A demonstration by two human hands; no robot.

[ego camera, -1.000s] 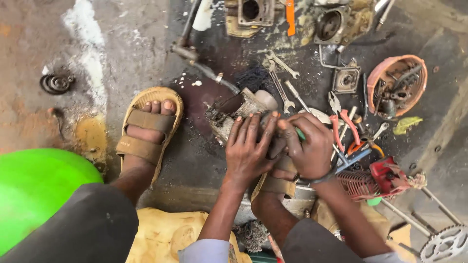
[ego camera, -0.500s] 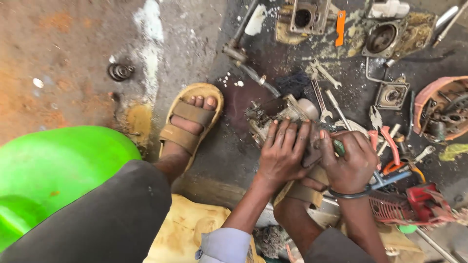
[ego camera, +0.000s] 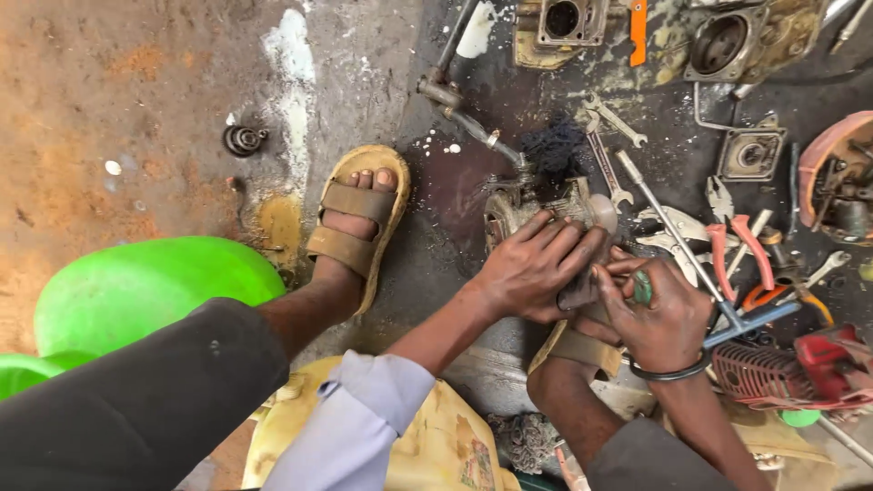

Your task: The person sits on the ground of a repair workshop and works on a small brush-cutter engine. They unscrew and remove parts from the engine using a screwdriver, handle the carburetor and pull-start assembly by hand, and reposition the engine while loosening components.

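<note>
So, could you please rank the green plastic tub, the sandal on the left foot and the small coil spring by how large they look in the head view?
1. Green plastic tub, partly cut off, nearest the camera.
2. Sandal.
3. Coil spring, clearly smallest.

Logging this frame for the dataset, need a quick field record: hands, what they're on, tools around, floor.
left hand: pressed flat on a grimy engine part, grip not closed around it
right hand: closed on a green-handled tool, tip hidden between the hands
wrist: dark bracelet on the right arm
feet: sandal left of the engine part; second sandal under the hands
tools nearby: red-handled pliers, wrenches, T-handle wrench
floor: oily concrete, spring
left edge: green basin
</note>
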